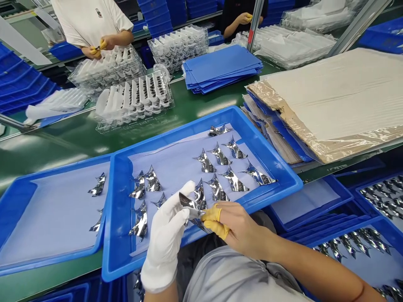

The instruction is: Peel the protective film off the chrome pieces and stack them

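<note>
On the green conveyor bench (63,147) lies a blue tray (176,131), with many silver foil pieces (206,162) spread on its pale sheet (170,161). Near the tray's front edge, the white-gloved left hand (165,235) and the right hand (242,226), with yellow finger cots (214,216), hold one foil piece (189,207) between them in a narrow pinch.

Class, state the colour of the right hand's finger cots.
Yellow finger cots on the right hand, best in the head view.

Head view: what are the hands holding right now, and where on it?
A silver foil piece: the white-gloved left hand holds its left end; the right hand pinches its right end in yellow finger cots.
</note>
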`<state>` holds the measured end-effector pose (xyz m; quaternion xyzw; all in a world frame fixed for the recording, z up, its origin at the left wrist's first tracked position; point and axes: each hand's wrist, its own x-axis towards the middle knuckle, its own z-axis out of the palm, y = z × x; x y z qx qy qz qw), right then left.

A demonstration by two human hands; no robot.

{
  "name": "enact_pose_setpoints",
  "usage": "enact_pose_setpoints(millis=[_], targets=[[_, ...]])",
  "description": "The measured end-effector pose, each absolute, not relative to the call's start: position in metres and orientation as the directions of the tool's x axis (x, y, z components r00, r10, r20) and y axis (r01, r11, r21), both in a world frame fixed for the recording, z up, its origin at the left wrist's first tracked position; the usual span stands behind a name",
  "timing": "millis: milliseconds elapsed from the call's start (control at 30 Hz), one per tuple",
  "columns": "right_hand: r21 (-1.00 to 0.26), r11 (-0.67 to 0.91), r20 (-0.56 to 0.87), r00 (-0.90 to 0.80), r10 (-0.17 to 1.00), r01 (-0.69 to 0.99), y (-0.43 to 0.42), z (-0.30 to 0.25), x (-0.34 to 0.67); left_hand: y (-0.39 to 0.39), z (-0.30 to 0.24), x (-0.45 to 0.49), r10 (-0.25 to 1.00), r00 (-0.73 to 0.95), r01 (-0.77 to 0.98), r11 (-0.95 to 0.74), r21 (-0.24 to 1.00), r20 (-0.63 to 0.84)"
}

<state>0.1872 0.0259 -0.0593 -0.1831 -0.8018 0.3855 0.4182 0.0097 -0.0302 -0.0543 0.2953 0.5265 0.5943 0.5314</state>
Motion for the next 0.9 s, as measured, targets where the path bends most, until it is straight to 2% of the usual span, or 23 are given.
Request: enact_pose_setpoints(millis=[133, 233, 400, 467, 533, 600, 667, 700, 767, 800, 900], targets=[[-0.680, 0.729, 0.541, -0.611, 0.578, 0.087, 0.026, -0.068, 0.188, -0.032, -0.055, 0.010, 0.936, -0.284, -0.257, 0.136, 0.957, -0.210], [-0.559, 0.812, 0.581, -0.618, 0.529, 0.170, 0.028, -0.072, 0.190, -0.031, -0.056, 0.013, 0.920, -0.319, -0.188, 0.172, 0.967, -0.226], [-0.364, 0.900, 0.650, -0.628, 0.429, 0.238, 0.032, -0.072, 0.192, -0.024, -0.055, 0.024, 0.858, -0.510, -0.004, 0.072, 0.997, -0.064], [-0.356, 0.905, 0.644, -0.641, 0.419, 0.234, 0.032, -0.072, 0.194, -0.023, -0.053, 0.029, 0.819, -0.574, 0.050, 0.056, 0.997, -0.017], [-0.484, 0.856, 0.604, -0.638, 0.477, 0.181, 0.031, -0.071, 0.195, -0.022, -0.051, 0.031, 0.793, -0.608, 0.062, 0.081, 0.995, -0.026], [-0.723, 0.687, 0.494, -0.640, 0.589, 0.073, 0.030, -0.068, 0.195, -0.023, -0.048, 0.030, 0.800, -0.597, 0.038, 0.103, 0.994, -0.060], [-0.933, 0.359, 0.287, -0.665, 0.690, -0.031, 0.028, -0.064, 0.195, -0.023, -0.043, 0.029, 0.846, -0.521, -0.026, 0.115, 0.993, -0.111], [-0.984, 0.167, 0.165, -0.683, 0.712, -0.063, 0.027, -0.062, 0.195, -0.023, -0.041, 0.028, 0.872, -0.471, -0.066, 0.121, 0.990, -0.138], [-0.979, -0.175, -0.047, -0.710, 0.703, -0.108, 0.026, -0.057, 0.194, -0.022, -0.039, 0.029, 0.904, -0.387, -0.149, 0.133, 0.980, -0.182], [-0.945, -0.298, -0.113, -0.717, 0.688, -0.136, 0.026, -0.056, 0.194, -0.021, -0.039, 0.030, 0.911, -0.363, -0.182, 0.140, 0.973, -0.199], [-0.849, -0.475, -0.186, -0.711, 0.678, -0.231, 0.028, -0.054, 0.191, -0.020, -0.043, 0.033, 0.921, -0.324, -0.239, 0.143, 0.960, -0.217]])
